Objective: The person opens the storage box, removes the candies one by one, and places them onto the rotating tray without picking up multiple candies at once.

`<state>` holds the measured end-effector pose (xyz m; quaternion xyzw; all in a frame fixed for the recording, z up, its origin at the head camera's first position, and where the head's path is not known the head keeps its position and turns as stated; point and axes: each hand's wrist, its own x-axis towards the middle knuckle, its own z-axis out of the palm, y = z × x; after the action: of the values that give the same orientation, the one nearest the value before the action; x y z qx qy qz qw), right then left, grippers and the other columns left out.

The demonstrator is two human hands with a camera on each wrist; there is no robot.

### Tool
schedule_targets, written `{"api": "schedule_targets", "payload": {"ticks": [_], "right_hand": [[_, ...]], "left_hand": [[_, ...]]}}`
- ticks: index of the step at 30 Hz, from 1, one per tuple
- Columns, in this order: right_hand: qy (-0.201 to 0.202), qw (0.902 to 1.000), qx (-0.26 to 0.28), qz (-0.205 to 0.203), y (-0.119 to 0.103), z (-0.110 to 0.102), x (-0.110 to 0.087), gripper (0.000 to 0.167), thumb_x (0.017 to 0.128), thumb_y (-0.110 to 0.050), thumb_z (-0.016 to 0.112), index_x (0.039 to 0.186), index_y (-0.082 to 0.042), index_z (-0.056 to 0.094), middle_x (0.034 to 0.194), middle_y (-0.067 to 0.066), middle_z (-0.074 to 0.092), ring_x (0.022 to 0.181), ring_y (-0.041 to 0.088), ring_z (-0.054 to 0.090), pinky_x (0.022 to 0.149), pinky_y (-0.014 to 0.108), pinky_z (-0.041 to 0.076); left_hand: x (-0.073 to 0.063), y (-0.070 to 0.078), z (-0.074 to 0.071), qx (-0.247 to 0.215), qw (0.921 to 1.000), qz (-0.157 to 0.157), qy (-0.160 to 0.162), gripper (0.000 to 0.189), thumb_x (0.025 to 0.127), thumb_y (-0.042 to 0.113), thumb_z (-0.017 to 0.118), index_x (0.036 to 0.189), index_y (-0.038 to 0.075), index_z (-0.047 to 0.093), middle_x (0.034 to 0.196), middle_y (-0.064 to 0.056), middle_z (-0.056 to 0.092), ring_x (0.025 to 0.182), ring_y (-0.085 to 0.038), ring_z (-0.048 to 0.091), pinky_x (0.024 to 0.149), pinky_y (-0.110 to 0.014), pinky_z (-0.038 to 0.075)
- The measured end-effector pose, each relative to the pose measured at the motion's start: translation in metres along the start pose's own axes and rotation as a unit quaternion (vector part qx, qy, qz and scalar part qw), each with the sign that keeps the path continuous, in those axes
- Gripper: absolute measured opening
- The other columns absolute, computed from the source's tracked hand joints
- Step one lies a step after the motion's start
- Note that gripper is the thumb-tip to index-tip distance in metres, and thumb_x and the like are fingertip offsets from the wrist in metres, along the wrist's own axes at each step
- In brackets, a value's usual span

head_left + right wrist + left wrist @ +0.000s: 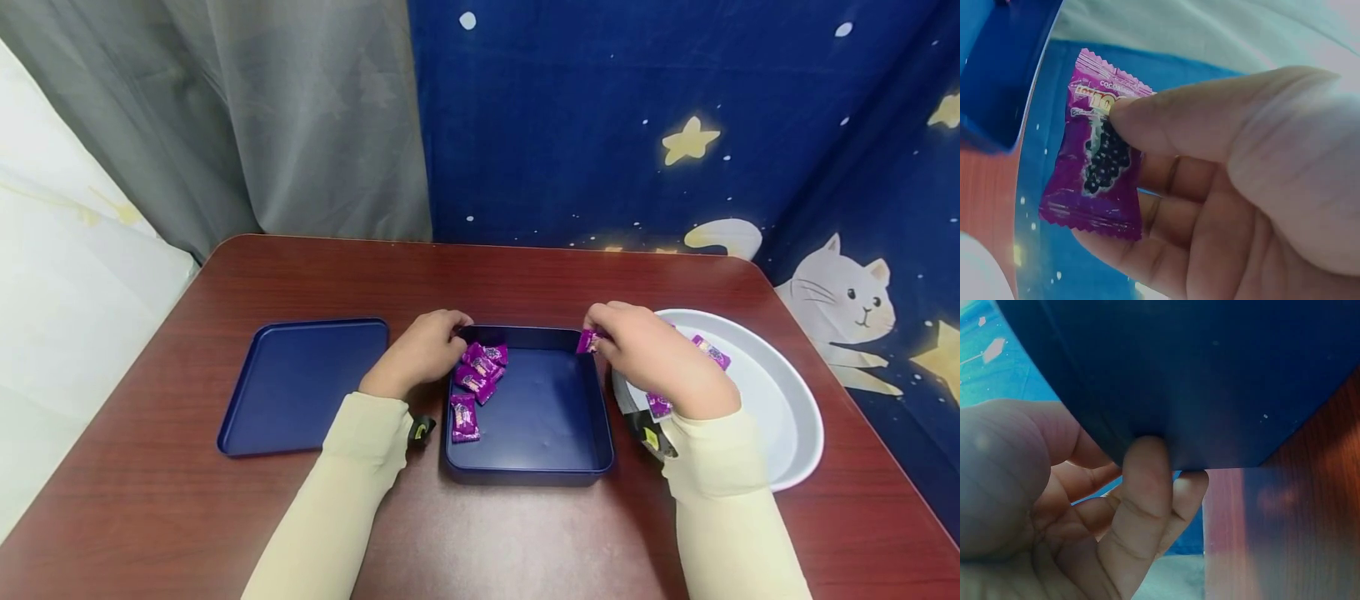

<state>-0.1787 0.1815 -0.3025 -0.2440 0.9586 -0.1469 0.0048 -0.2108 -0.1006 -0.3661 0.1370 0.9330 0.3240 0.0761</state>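
Observation:
My right hand pinches a purple-wrapped candy between thumb and fingers, over the back right corner of a dark blue rectangular box. Grapes are printed on its wrapper. At the box's back left corner, my left hand holds the rim; in the left wrist view a fingertip lies against the outer wall with other fingers around the edge. Several purple candies lie along the box's left side. To the right, partly under my right forearm, a white oval tray bears more candies.
A dark blue flat lid lies on the reddish-brown wooden table, left of the box. Behind the table hang a grey curtain and a blue star-patterned curtain.

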Motion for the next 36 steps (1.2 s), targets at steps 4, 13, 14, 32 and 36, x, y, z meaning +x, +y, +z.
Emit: {"api": "schedule_targets", "payload": {"ticks": [4,13,14,32,36], "right_hand": [[0.004,0.9999,-0.002,0.011,0.012,-0.004,-0.004,0.008,0.091,0.001,0.063,0.094,-0.007,0.063,0.085,0.005,0.063,0.08,0.024,0.058,0.076,0.044,0.05],[-0.004,0.9986,0.007,0.053,0.036,-0.012,-0.014,0.009,0.09,-0.004,0.067,0.098,-0.004,0.062,0.075,0.003,0.056,0.071,0.022,0.054,0.07,0.042,0.048],[-0.003,0.9983,0.01,0.057,0.039,-0.012,-0.015,0.01,0.09,-0.004,0.067,0.099,-0.004,0.062,0.075,0.003,0.056,0.071,0.022,0.054,0.07,0.042,0.048],[-0.046,0.9806,0.031,0.188,0.1,-0.02,-0.047,0.024,0.092,-0.014,0.067,0.112,-0.002,0.062,0.091,0.011,0.065,0.084,0.03,0.058,0.074,0.051,0.052],[-0.052,0.9787,0.036,0.195,0.107,-0.018,-0.049,0.027,0.092,-0.014,0.066,0.113,0.001,0.062,0.094,0.014,0.066,0.085,0.032,0.058,0.073,0.051,0.053]], "left_hand": [[0.0,0.0,-0.001,0.0,1.0,0.0,-0.001,0.035,0.097,0.008,0.057,0.131,0.003,0.06,0.129,-0.016,0.059,0.11,-0.029,0.056,0.103,-0.046,0.045],[0.0,0.0,-0.001,0.0,1.0,0.005,0.0,0.035,0.097,0.008,0.056,0.131,0.002,0.06,0.128,-0.017,0.059,0.106,-0.028,0.056,0.102,-0.045,0.046],[0.0,0.0,-0.001,-0.001,1.0,0.006,0.0,0.035,0.097,0.008,0.056,0.131,0.002,0.06,0.128,-0.017,0.059,0.106,-0.028,0.056,0.102,-0.045,0.046],[0.002,-0.001,0.0,0.006,0.9998,0.018,0.005,0.035,0.096,0.007,0.056,0.13,0.001,0.061,0.128,-0.017,0.06,0.106,-0.027,0.055,0.102,-0.044,0.045],[0.002,0.0,-0.001,0.004,0.9998,0.017,0.004,0.035,0.096,0.007,0.056,0.13,0.001,0.061,0.127,-0.017,0.06,0.104,-0.028,0.055,0.101,-0.044,0.046]]}}
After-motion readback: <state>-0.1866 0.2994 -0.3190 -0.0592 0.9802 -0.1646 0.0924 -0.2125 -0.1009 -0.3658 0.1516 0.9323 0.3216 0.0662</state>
